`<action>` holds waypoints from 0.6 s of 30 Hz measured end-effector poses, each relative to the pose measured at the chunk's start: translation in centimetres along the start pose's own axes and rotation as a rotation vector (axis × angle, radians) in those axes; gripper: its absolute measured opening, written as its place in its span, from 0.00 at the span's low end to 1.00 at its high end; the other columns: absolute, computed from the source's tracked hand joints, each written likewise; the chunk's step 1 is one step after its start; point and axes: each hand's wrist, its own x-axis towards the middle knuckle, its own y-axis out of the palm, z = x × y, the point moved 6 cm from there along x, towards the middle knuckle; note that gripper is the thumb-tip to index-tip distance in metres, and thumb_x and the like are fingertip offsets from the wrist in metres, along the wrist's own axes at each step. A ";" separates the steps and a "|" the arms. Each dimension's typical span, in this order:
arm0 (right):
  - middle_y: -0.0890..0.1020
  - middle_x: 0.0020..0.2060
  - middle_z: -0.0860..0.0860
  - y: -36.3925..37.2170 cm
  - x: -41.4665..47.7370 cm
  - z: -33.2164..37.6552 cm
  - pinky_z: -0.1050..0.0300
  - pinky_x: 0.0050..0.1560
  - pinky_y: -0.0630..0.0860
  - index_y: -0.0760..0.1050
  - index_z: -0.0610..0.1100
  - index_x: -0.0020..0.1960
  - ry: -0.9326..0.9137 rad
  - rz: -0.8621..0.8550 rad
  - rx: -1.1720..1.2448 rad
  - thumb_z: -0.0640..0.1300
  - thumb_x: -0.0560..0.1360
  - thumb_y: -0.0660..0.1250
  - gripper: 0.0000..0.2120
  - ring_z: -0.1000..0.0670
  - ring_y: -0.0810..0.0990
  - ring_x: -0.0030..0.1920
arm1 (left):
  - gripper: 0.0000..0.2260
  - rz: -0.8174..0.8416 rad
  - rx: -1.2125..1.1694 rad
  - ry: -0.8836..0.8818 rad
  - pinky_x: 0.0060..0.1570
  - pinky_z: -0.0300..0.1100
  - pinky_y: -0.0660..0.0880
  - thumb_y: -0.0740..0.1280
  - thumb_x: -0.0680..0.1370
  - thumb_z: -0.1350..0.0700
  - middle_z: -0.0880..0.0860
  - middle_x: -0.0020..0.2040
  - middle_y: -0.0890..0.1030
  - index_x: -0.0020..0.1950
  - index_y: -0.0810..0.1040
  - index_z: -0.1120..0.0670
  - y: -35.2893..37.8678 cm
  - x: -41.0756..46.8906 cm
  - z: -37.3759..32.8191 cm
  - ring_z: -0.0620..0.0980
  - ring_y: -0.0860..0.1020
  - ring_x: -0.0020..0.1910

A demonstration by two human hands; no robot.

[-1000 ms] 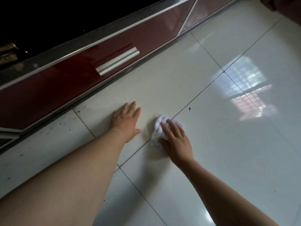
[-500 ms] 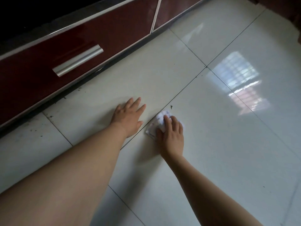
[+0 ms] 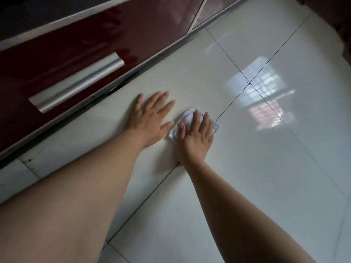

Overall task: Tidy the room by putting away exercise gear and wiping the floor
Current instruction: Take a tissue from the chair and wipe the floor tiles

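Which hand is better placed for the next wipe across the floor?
Right. The right hand lies flat on the cloth, pressing it to the floor. The left hand is spread on bare floor beside it, off the cloth, apparently bracing.

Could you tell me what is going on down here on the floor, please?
A person is wiping the glossy tiled floor. Their right hand presses a small white cloth flat against a tile. Their left hand rests flat on the floor just beside it, near the dark red cabinet.
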 end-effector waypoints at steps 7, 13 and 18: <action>0.51 0.76 0.48 -0.2 3.6 2.0 0.52 0.72 0.44 0.52 0.50 0.76 -0.024 0.031 -0.009 0.55 0.79 0.55 0.28 0.47 0.46 0.76 | 0.28 -0.146 -0.142 -0.006 0.68 0.50 0.48 0.51 0.72 0.44 0.53 0.73 0.66 0.70 0.69 0.50 0.0 0.5 0.6 0.50 0.64 0.72; 0.52 0.76 0.49 -0.4 3.1 0.4 0.55 0.72 0.49 0.54 0.52 0.75 -0.113 0.048 -0.016 0.62 0.74 0.47 0.32 0.49 0.48 0.76 | 0.27 -0.063 -0.105 -0.007 0.68 0.51 0.49 0.53 0.73 0.44 0.52 0.73 0.65 0.70 0.69 0.48 0.4 0.6 0.3 0.50 0.64 0.71; 0.46 0.77 0.50 -0.1 4.3 0.3 0.51 0.72 0.46 0.50 0.52 0.76 -0.045 0.092 -0.009 0.55 0.78 0.54 0.29 0.50 0.44 0.76 | 0.26 -0.145 -0.136 -0.008 0.67 0.51 0.52 0.55 0.71 0.44 0.51 0.71 0.69 0.68 0.71 0.48 -0.3 0.6 0.6 0.50 0.67 0.70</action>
